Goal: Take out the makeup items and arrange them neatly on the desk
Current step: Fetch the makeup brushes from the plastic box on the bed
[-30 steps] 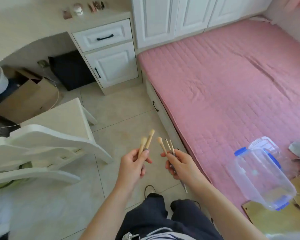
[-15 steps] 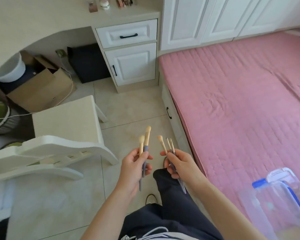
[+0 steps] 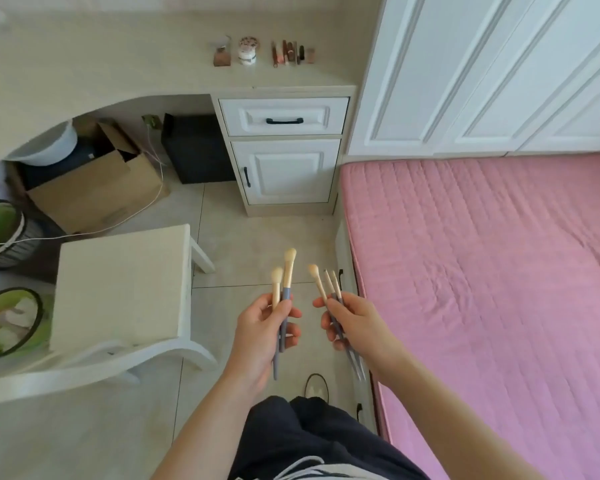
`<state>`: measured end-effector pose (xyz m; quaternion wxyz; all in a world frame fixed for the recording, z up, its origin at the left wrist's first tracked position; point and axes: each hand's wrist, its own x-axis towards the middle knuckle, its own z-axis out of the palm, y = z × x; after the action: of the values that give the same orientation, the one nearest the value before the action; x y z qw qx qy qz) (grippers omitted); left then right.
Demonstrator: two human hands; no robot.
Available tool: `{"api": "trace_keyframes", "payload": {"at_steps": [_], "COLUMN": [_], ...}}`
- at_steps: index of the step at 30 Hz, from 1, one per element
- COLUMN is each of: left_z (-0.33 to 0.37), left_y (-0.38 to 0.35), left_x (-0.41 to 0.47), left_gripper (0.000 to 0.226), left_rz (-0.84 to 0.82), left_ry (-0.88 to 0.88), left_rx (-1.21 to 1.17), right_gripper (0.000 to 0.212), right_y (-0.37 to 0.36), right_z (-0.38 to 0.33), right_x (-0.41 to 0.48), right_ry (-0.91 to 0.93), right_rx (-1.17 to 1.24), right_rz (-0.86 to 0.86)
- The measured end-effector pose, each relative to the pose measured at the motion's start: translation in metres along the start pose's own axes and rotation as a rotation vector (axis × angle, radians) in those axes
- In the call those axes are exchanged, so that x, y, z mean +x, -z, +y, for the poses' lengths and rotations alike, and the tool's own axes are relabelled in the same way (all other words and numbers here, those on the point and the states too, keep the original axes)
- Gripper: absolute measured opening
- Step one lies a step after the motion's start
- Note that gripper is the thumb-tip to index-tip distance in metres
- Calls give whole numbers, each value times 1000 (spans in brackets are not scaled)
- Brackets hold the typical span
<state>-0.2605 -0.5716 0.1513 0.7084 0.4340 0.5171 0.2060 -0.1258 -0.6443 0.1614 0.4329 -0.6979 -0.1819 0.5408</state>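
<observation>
Left hand [image 3: 262, 327] is closed around 2 makeup brushes [image 3: 282, 299], bristles up; right hand [image 3: 355, 323] grips 3 thinner brushes [image 3: 328, 289] the same way, handles trailing below the palm. Both bundles are well short of the desk [image 3: 118, 64], out over the floor tiles. Since 1 second ago the view has swung: the clear blue-clipped container that sat on the pink bed [image 3: 482, 289] is gone from sight, and the desk now fills the top of the picture, so the person seems to be turning from the box to carry the brushes over. On the desk, above the drawer [image 3: 284, 116], a short row of cosmetics [image 3: 293, 51] already stands beside a small round jar [image 3: 247, 53] (probably earlier placements). No brand or writing is legible; the jar's label is too blurred to read.
</observation>
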Motion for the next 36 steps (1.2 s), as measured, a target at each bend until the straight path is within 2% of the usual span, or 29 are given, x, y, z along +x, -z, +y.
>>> {"api": "trace_keyframes", "payload": {"at_steps": [13, 28, 36], "left_z": [59, 206, 246], "left_y": [-40, -35, -47], "left_x": [110, 315, 385], "left_gripper": [14, 15, 18], "left_rz": [10, -49, -66], "left_ry": [42, 4, 40], "left_rx": [-51, 65, 44], "right_gripper": [24, 24, 25], "right_y": [28, 27, 34], "right_z": [-68, -212, -256], "right_x": [116, 302, 367], "right_ry": [-21, -23, -46], "right_rx": [-21, 80, 123], "right_rz": [-30, 63, 99]}}
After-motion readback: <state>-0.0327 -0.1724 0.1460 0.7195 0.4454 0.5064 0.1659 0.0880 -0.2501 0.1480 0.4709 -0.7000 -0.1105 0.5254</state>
